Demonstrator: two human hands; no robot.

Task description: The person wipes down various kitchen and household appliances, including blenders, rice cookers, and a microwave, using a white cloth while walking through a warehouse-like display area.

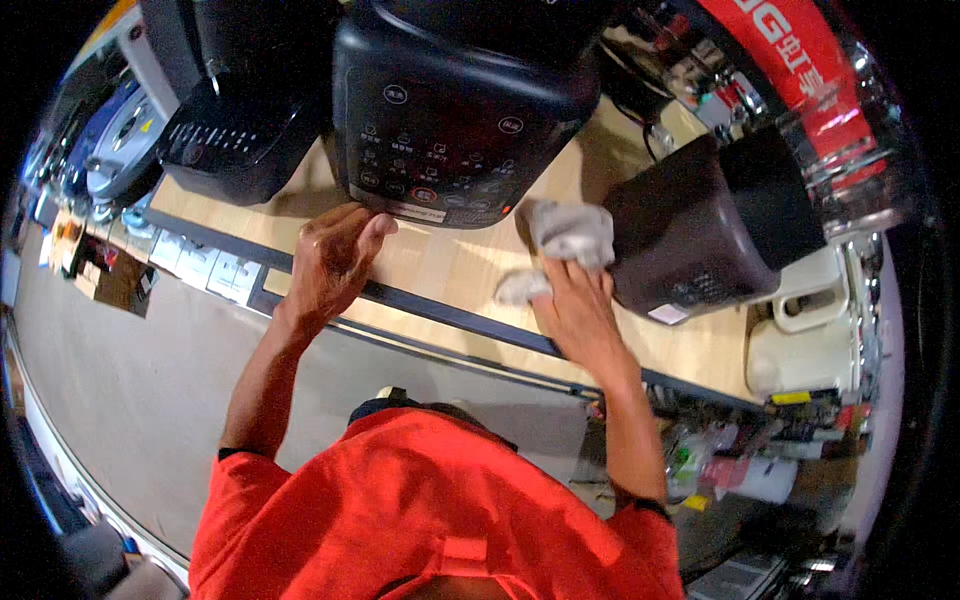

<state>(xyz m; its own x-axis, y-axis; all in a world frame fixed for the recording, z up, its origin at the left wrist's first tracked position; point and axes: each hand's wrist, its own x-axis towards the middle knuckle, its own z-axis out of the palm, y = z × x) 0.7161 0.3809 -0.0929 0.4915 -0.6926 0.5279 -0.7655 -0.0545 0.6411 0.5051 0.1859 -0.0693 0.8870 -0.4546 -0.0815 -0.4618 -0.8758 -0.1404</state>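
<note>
A black countertop appliance with a touch-button panel [442,142] stands on a light wooden shelf [450,262]. At its lower front edge is my left hand [334,259], fingers curled, thumb close to a small label; whether it grips the edge cannot be told. My right hand [585,307] is on a crumpled whitish cloth [574,232], pressed near the shelf surface. Just right of the cloth sits a second dark appliance [682,232] with a small white sticker at its base. Part of the cloth shows left of my fingers.
Another black appliance [232,142] stands at the left on the shelf. Cream-coloured containers [802,345] are at the right end. The shelf's dark front edge [465,315] runs below my hands. Boxes [112,274] sit at the far left, and mixed goods lie below right.
</note>
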